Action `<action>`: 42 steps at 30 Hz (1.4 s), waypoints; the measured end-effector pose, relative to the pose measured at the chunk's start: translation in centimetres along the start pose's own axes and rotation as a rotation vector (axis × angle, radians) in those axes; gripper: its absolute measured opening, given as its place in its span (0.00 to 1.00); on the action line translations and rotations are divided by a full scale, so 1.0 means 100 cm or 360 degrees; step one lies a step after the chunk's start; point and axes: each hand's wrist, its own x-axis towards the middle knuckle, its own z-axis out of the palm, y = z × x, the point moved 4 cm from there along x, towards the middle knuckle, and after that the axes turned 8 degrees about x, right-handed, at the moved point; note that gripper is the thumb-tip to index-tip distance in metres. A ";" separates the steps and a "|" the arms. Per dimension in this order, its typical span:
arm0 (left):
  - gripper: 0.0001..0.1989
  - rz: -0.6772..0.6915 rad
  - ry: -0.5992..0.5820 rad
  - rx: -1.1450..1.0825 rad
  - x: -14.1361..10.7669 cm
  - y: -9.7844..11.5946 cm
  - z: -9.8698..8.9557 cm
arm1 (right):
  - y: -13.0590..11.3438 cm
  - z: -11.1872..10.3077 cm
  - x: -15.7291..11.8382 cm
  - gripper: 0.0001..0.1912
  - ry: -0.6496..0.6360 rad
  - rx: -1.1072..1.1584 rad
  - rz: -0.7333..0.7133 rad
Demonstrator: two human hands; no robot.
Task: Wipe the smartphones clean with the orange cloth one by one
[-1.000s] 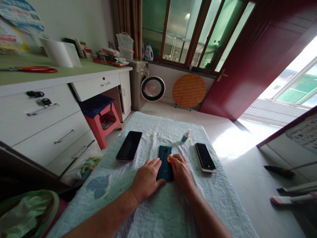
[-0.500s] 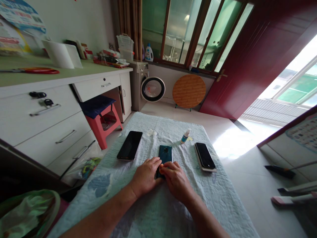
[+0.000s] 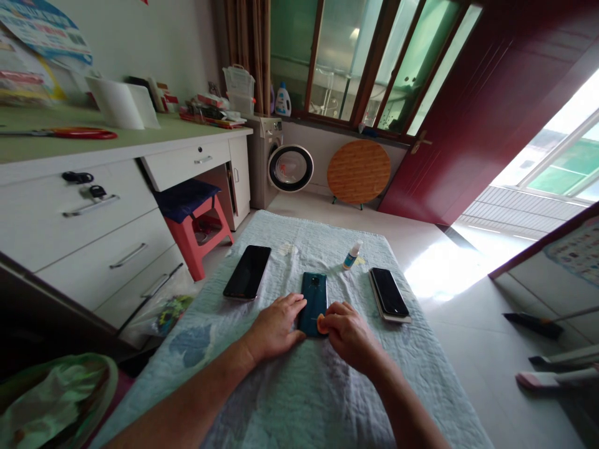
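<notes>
A teal smartphone lies back up on the quilted cloth, its camera block at the far end. My left hand holds it along its left edge, fingertips on the side and thumb by the near corner. Pinched in my right hand is a small orange pad, pressed against the phone's lower right part; its exact kind I cannot make out. A small white spray bottle stands beyond my right hand.
A black-screened phone lies to the left. Another phone rests on a pale flat item at the right. The light blue quilted cloth covers the table. A red stool and a green-rimmed bin stand on the left.
My right hand has slid right across the phone with the orange pad, from near its left side to its right edge. More of the phone's back shows. My left hand stays at its edge.
</notes>
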 end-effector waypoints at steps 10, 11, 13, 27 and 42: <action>0.35 0.0205 -0.0038 -0.0054 0.000 -0.009 0.000 | -0.010 0.003 -0.003 0.11 -0.0084 0.0032 -0.0053; 0.34 0.0205 -0.0042 -0.0046 0.000 -0.009 0.000 | -0.015 0.006 -0.002 0.11 -0.0083 0.0039 -0.0097; 0.31 0.0195 -0.0044 -0.0051 0.001 -0.010 0.001 | -0.023 0.013 0.000 0.12 -0.0079 0.0020 -0.0181; 0.24 -0.0034 0.0072 -0.0180 0.005 -0.004 0.000 | -0.034 0.039 0.006 0.09 -0.0029 -0.0208 -0.0279; 0.22 0.0004 -0.0033 -0.0106 0.004 -0.010 0.001 | -0.010 0.005 -0.007 0.11 -0.0157 -0.0125 0.0169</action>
